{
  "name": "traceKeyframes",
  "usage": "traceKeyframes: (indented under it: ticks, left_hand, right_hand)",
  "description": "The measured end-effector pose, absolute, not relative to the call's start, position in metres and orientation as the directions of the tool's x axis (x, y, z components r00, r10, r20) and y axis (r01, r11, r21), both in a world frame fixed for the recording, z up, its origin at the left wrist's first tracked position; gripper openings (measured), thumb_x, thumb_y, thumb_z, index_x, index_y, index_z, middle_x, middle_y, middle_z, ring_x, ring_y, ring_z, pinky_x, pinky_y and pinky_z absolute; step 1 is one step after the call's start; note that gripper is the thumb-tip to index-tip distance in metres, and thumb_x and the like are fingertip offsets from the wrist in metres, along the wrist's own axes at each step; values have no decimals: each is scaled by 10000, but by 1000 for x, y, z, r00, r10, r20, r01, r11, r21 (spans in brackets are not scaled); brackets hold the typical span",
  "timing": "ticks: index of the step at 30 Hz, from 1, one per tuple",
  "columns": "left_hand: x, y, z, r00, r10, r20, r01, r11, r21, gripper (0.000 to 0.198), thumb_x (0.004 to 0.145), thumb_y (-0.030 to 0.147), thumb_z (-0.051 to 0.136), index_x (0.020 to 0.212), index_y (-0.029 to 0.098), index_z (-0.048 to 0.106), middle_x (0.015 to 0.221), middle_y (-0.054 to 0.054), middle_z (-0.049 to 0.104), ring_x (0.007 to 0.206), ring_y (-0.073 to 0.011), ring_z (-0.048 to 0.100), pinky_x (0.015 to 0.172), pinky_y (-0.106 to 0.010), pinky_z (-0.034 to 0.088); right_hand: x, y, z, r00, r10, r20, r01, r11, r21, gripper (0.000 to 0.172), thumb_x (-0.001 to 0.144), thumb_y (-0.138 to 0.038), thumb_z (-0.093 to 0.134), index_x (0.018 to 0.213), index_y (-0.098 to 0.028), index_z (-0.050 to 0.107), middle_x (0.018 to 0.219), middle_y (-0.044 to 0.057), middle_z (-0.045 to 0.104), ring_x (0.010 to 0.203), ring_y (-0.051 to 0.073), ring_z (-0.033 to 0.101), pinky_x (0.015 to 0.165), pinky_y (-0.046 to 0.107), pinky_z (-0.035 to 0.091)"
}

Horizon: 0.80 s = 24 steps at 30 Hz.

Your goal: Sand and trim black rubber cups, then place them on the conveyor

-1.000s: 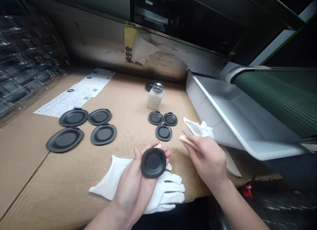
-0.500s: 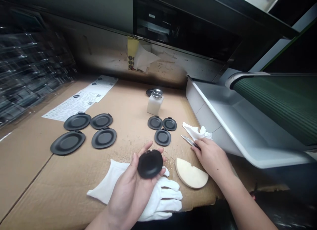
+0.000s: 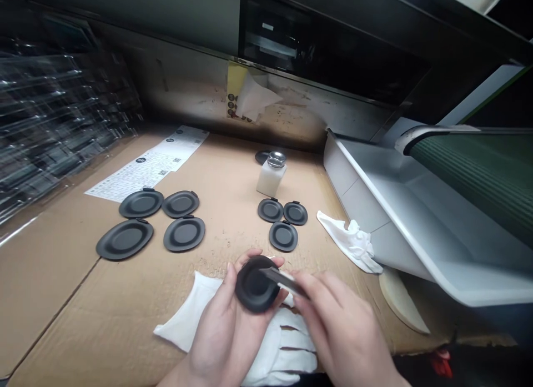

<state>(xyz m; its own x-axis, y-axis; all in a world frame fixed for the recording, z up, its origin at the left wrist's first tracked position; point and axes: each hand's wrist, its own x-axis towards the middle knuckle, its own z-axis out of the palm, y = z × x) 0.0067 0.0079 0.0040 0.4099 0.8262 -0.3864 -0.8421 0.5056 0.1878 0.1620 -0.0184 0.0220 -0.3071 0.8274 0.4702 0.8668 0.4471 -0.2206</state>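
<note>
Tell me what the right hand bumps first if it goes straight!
The black dish in the left hand, probably met by the slim metal tool in the right hand; whether they touch is unclear.

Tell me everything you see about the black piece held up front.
The black piece is rounded and dish-like, its rim circling a sunken centre; it looks like plastic. It rests in the left grip, dished side toward the camera, above a white glove. A slim tool in the right grip overlaps its face; contact is unclear.
</note>
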Motion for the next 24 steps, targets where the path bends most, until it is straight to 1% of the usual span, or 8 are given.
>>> traceKeyframes:
  ticks: [2,6,9,13,17,20,24]
  left_hand:
    - [6,7,4,409,829,-382,-842,504,192,283,863,392,411,1028,223,569,1106,-123,632,1014,-231,582,912,-388,391]
    - [5,8,5,392,826,-404,-855,489,171,281,873,332,404,1100,224,530,1153,-125,612,1056,-223,560,921,-376,386]
    - [5,10,6,394,822,-412,-852,494,171,291,874,319,400,1117,220,525,1132,-117,621,1038,-236,573,902,-386,401]
    - [7,11,6,383,826,-414,-849,491,194,262,870,306,403,1059,214,560,1088,-99,637,1010,-253,589,903,-413,401]
    - [7,11,6,351,821,-451,-851,481,213,241,865,291,416,1029,212,575,1095,-90,631,1031,-235,570,941,-420,371]
    - [7,10,5,334,827,-453,-855,468,225,233,862,284,426,1023,209,577,1110,-90,623,1049,-228,553,954,-413,360]
    - [7,10,5,340,832,-438,-852,469,231,228,865,280,420,1012,202,575,1097,-97,625,1017,-240,571,933,-421,381]
  right_hand:
    - [147,-20,16,-303,849,433,841,452,-298,270,878,-203,436,1134,-167,514,812,55,604,704,149,585,615,238,483]
    - [134,-20,3,-192,871,453,837,386,-387,304,876,-180,423,1167,-164,507,875,61,631,746,162,608,655,258,505]
    - [131,-20,-3,-191,877,441,838,380,-392,335,873,-184,430,1201,-187,499,884,55,637,739,160,616,669,259,513]
    - [127,-22,-5,-136,891,432,849,330,-412,319,872,-191,429,1171,-203,537,819,44,635,671,152,611,650,256,517]
    - [125,-21,-4,-127,890,437,850,325,-414,307,874,-198,427,1154,-199,554,815,46,636,668,154,612,629,254,516]
    - [125,-21,-4,-123,892,435,853,319,-413,308,877,-203,425,1157,-195,554,802,46,634,664,154,608,605,247,511]
    - [125,-20,-5,-137,886,442,847,336,-412,314,876,-187,429,1165,-191,550,802,47,627,666,149,599,638,255,510]
